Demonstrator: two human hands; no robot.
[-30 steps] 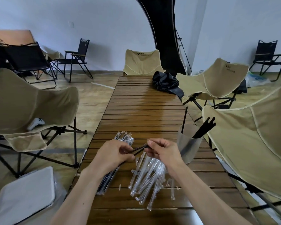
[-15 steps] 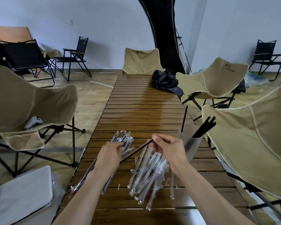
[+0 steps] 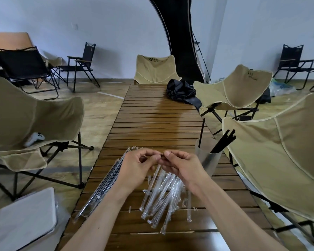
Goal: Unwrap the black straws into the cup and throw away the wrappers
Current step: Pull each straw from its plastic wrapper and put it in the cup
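Both hands, left hand (image 3: 136,164) and right hand (image 3: 179,164), pinch one wrapped straw (image 3: 162,154) over the desk (image 3: 158,120). A hard tug could snap it or knock the cup (image 3: 208,161) at the right edge.

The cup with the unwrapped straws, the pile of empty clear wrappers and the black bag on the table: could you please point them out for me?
cup (image 3: 208,161), head view, on its translucent front wall.
empty clear wrappers (image 3: 163,200), head view, middle of the pile.
black bag (image 3: 181,91), head view, on its crumpled top.
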